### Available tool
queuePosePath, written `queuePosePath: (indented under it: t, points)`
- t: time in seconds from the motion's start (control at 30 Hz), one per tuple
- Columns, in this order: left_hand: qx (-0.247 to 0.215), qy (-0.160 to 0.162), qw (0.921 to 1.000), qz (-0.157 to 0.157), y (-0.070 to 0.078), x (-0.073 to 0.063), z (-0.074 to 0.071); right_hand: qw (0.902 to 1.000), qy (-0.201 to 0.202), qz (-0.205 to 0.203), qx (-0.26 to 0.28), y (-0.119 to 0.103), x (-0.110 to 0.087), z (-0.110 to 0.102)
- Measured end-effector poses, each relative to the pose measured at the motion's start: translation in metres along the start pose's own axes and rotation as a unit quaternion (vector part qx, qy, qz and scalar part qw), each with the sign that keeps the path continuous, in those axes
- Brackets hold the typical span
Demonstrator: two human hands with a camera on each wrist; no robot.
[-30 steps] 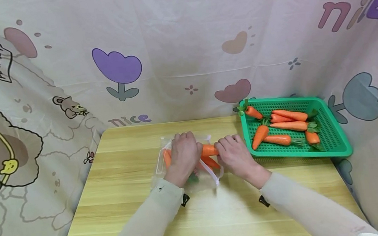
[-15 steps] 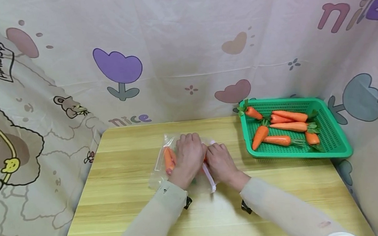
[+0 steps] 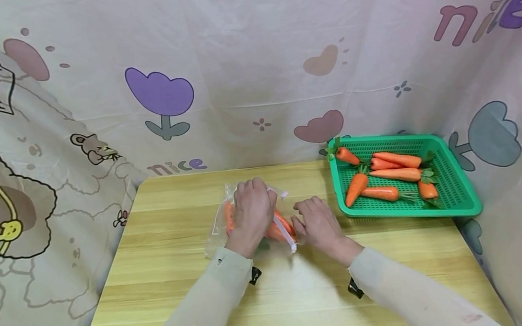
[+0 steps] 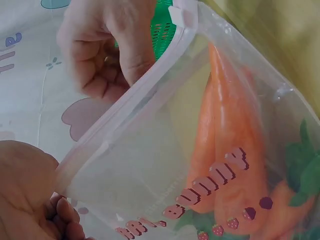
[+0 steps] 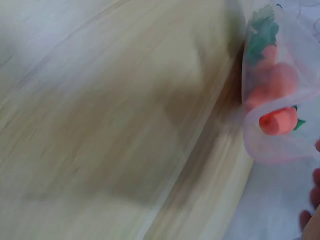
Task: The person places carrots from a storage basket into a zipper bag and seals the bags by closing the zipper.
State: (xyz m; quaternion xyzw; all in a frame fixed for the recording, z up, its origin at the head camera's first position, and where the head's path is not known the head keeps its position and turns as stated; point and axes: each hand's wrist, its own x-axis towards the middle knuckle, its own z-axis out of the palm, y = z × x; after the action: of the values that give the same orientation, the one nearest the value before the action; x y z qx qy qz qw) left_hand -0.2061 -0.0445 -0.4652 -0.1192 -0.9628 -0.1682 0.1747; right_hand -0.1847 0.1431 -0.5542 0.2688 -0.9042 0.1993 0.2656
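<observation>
Left hand [image 3: 249, 211], its grip pinching one clear zip bag [image 4: 135, 167] at the edge over one desk [image 3: 165, 245], at least three bagged carrots [image 4: 237, 130], right hand [image 3: 320, 226] just beside, its grip loosely curled, farther right one green basket [image 3: 412, 215], seven visible basket carrots [image 3: 380, 193].

The translucent slider-zip bag [image 4: 145, 170], printed with strawberries and lettering, lay on the wooden table [image 3: 161, 298], mouth gaping, orange carrots [image 4: 235, 115] with green leaves inside.

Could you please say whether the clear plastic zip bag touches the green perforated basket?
Apart: the head view shows pale wooden tabletop between the bag and the basket.
</observation>
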Motion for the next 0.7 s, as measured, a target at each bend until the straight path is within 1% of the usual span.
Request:
queuePosePath:
  t: [0.07,0.17,0.2,0.27,0.33,0.4,0.47,0.57,0.7]
  points:
    - [-0.003,-0.008,0.9999,-0.006,0.001,0.0,-0.001,0.9998,-0.002,0.016,-0.009,0.003,-0.004,0.0]
    - [-0.004,-0.01,0.9999,-0.011,0.003,-0.001,0.0,0.999,-0.031,0.026,-0.017,0.004,-0.007,0.001]
    - [0.0,-0.007,1.0,-0.006,0.004,-0.001,0.001,0.9985,-0.042,0.03,-0.016,0.003,-0.007,0.002]
    - [0.027,0.001,0.9995,0.017,0.005,-0.004,0.004,0.9973,-0.056,0.047,-0.006,0.001,-0.005,0.002]
    - [0.06,0.008,0.9969,0.05,0.005,-0.007,0.008,0.9961,-0.052,0.07,0.01,-0.001,0.0,0.001]
    - [0.094,0.018,0.9918,0.085,0.005,-0.01,0.011,0.9943,-0.038,0.096,0.028,-0.003,0.006,0.0]
    - [0.113,0.022,0.9881,0.102,0.004,-0.013,0.014,0.9925,-0.02,0.114,0.039,-0.004,0.011,-0.002]
    - [0.117,0.011,0.9873,0.107,0.002,-0.015,0.014,0.9899,-0.012,0.135,0.041,-0.004,0.017,-0.003]
    - [0.112,-0.014,0.9886,0.099,-0.001,-0.013,0.01,0.9863,-0.031,0.159,0.031,-0.003,0.019,-0.002]
